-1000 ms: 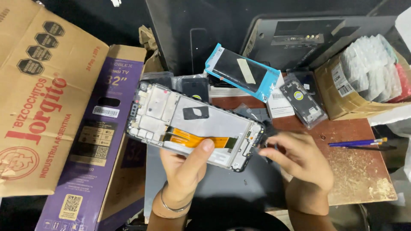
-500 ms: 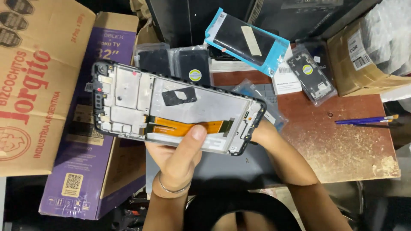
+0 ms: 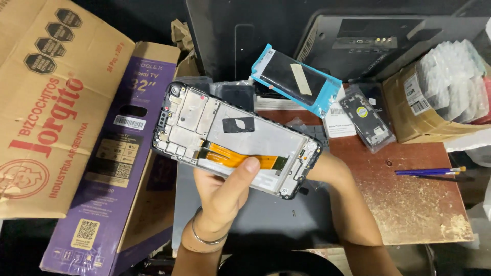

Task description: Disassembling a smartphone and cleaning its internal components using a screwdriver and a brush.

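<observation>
cluttered desk (image 3: 409,204) below – my left hand (image 3: 225,191) grips the opened phone frame (image 3: 235,140), orange cable exposed; right hand (image 3: 327,168) is hidden behind it – grip unclear, reassembly pending.

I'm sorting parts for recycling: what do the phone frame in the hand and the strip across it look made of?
Phone frame: seemingly matte silvery metal plate with a black, likely plastic rim. Orange strip: thin, glossy, probably flexible film ribbon cable.

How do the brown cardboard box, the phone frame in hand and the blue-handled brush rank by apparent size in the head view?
1. Brown cardboard box.
2. Phone frame, held in the left hand; nearness to the camera enlarges it.
3. Blue-handled brush.
</observation>
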